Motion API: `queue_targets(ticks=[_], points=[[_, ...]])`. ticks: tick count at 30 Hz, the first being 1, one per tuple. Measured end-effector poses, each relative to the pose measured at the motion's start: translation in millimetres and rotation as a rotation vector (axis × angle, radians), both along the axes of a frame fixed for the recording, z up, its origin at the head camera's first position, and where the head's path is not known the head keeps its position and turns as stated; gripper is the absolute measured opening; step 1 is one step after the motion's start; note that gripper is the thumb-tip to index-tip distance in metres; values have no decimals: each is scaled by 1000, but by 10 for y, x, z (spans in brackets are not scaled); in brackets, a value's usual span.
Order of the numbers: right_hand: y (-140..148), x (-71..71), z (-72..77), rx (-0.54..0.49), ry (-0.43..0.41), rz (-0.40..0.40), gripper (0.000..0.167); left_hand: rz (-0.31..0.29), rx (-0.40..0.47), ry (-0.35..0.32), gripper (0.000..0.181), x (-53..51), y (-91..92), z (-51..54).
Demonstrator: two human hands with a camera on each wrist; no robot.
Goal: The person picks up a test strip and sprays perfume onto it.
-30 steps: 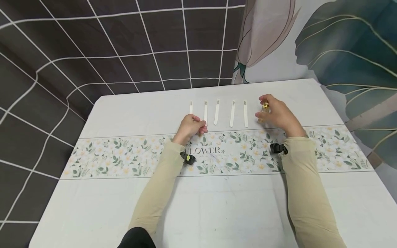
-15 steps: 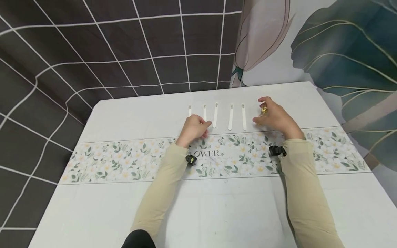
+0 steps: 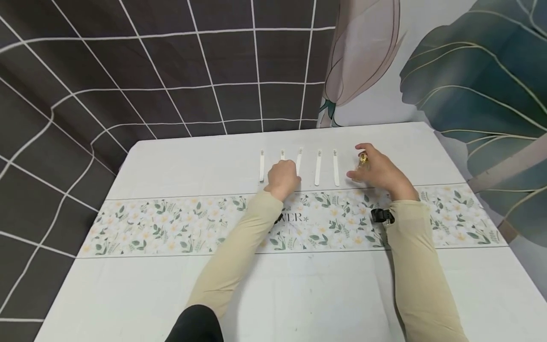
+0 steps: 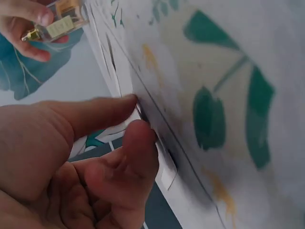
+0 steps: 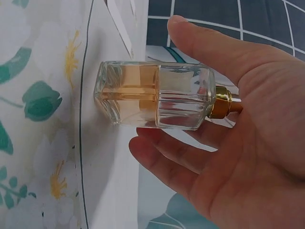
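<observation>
My right hand (image 3: 378,170) stands around a glass perfume bottle (image 5: 152,95) with a gold neck and amber liquid. The thumb is spread away from the glass, and the other fingers lie loosely along its far side. The bottle is upright on the table. My left hand (image 3: 283,179) is low over a row of narrow white paper test strips (image 3: 318,168). Its thumb and forefinger pinch at the near end of the third strip from the left (image 3: 299,161). The hand hides the lower part of the second strip (image 3: 282,155).
The white table (image 3: 342,285) carries a printed flower band (image 3: 158,228) across its middle. A dark grid-patterned cloth (image 3: 171,61) hangs behind and at the left. Behind the right side hangs a leaf-print curtain (image 3: 483,80). A strip (image 3: 262,166) lies at the row's left end.
My left hand has moved right from the first and second strips to the third, uncovering the first. The right hand stays around the bottle. The head view has tilted slightly.
</observation>
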State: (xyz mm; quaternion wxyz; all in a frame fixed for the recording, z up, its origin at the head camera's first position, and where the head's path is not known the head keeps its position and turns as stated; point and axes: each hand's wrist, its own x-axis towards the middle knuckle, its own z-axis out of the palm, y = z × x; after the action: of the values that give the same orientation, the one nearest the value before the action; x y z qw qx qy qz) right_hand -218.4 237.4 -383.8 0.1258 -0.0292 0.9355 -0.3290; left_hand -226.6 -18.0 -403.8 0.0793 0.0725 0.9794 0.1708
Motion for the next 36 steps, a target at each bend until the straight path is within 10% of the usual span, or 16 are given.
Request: queue_targets(ticks=[13, 18, 24, 36], points=[[97, 70, -45, -15, 5, 43, 87, 40, 96, -49, 26, 16, -27, -55], [73, 100, -50, -81, 88, -56, 81, 72, 249, 61, 40, 78, -137, -13], [-42, 168, 204, -100, 340, -78, 76, 96, 499, 275, 16, 225, -362, 252], [-432, 502, 853, -204, 593, -56, 68, 66, 822, 291, 8, 641, -518, 816]])
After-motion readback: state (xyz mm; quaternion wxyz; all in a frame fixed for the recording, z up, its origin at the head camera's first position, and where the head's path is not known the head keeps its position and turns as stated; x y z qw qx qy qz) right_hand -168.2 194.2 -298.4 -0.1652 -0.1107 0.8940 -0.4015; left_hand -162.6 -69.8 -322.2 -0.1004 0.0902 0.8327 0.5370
